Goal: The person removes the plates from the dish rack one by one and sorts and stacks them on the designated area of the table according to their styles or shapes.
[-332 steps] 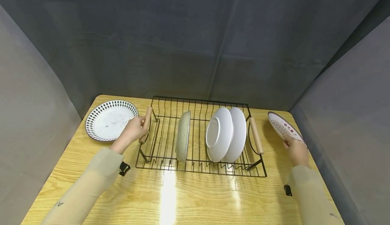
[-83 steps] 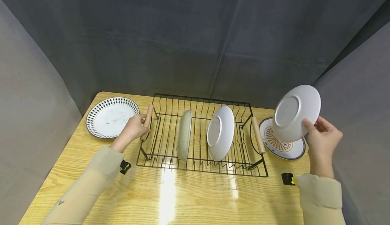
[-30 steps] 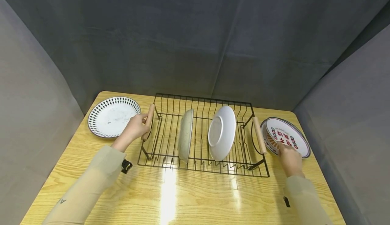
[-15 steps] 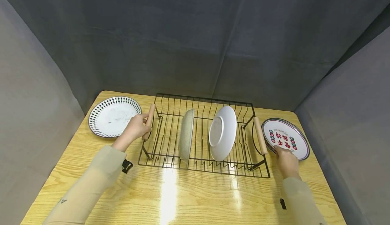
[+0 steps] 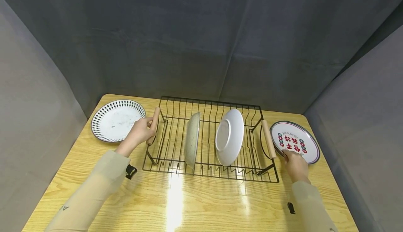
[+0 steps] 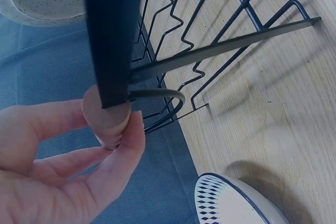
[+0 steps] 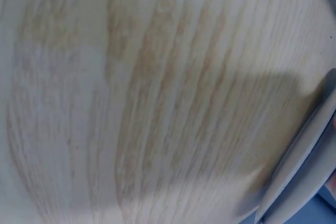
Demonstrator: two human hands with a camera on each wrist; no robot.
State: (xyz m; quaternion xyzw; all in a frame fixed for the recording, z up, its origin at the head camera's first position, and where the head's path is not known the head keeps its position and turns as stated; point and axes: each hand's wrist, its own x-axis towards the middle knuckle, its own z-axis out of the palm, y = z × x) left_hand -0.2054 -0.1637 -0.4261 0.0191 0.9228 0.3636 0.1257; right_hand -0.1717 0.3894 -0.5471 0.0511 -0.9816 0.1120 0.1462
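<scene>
My left hand (image 5: 137, 135) grips the left wooden handle (image 6: 106, 115) of a black wire dish rack (image 5: 206, 167), fingers and thumb wrapped around it. At the right, my right hand (image 5: 297, 164) pinches the near rim of a white plate (image 5: 310, 148) with red characters. This plate lies face up on another plate; in the right wrist view the two stacked rims (image 7: 302, 174) show at the edge. Upright in the rack stand a speckled greenish dish (image 5: 192, 139) and, further right, a white plate (image 5: 231, 137) showing its underside.
A white plate with a black diamond border (image 5: 118, 121) lies left of the rack, behind my left forearm. The rack's right wooden handle (image 5: 268, 139) is close to the stacked plates. Dark cloth (image 5: 189, 50) hangs behind the wooden table (image 5: 204, 204), with grey panels at both sides.
One of the two white plates left the rack's right part. My right hand carried it right and laid it over the sunburst-patterned plate. My left hand stayed on the handle.
</scene>
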